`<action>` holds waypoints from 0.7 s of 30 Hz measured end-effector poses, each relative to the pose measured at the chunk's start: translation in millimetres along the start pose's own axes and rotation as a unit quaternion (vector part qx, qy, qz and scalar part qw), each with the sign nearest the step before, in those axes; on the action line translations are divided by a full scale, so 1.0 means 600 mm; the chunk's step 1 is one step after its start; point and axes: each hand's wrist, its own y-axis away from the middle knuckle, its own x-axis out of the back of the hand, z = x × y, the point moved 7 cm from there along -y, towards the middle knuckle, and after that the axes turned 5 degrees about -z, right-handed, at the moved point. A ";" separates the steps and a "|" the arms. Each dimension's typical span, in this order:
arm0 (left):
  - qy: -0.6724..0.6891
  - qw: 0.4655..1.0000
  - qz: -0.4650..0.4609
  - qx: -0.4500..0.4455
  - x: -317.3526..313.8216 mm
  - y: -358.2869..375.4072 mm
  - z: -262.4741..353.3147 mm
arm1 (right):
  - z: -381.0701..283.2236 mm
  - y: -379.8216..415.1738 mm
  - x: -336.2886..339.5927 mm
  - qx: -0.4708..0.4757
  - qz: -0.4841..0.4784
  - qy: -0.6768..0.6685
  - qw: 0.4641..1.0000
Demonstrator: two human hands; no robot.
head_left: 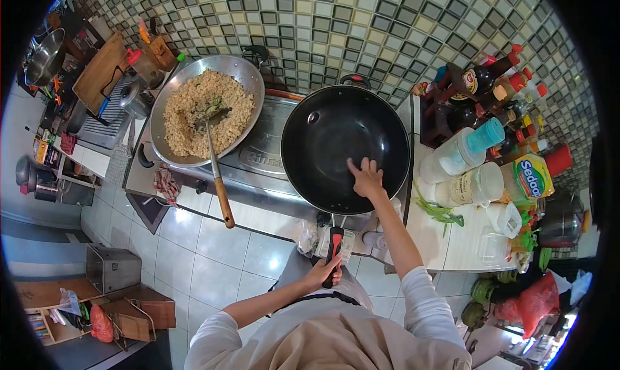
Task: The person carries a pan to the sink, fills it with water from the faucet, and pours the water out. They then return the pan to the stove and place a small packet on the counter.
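Observation:
A black wok [326, 153] sits on the right burner of the stove. My left hand [323, 273] is wrapped round its black and red handle [334, 244]. Over the wok's inside, my right hand [368, 178] has its fingers apart and holds nothing. On the left burner is a wide metal pan [250, 79] full of a grainy, rice-like food [184, 115]. A wooden-handled spatula [219, 192] rests in that food, with some green bits by its blade.
Right of the stove, the counter [455, 244] bears green stalks [442, 210], plastic jars [475, 186] and a Sedaap packet [531, 179]. Sauce bottles [475, 82] crowd the back right. A lidded metal pot [134, 100] and a chopping board [98, 68] stand left. Mosaic tiles [303, 21] line the wall.

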 end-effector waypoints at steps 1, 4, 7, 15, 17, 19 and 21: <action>0.000 1.000 0.000 0.000 0.000 0.000 0.001 | 0.000 0.003 0.009 0.000 0.000 0.000 1.000; -0.007 1.000 0.010 0.004 -0.001 0.002 0.003 | -0.012 0.004 -0.004 0.058 -0.093 -0.029 0.994; -0.002 1.000 0.001 -0.006 -0.005 0.003 0.005 | 0.009 0.002 0.013 -0.041 0.032 -0.012 0.999; 0.028 0.999 -0.015 -0.009 -0.004 0.001 0.007 | -0.004 0.023 0.007 0.091 0.003 -0.099 0.991; 0.020 1.000 -0.007 -0.017 -0.003 -0.002 0.016 | -0.012 0.042 0.036 0.113 0.045 -0.146 0.982; 0.013 1.000 0.001 -0.023 -0.004 -0.006 0.026 | -0.018 0.085 0.086 0.147 0.215 -0.198 0.945; -0.035 0.998 0.021 -0.038 0.000 -0.011 0.046 | -0.003 0.109 0.093 0.149 0.221 -0.320 0.909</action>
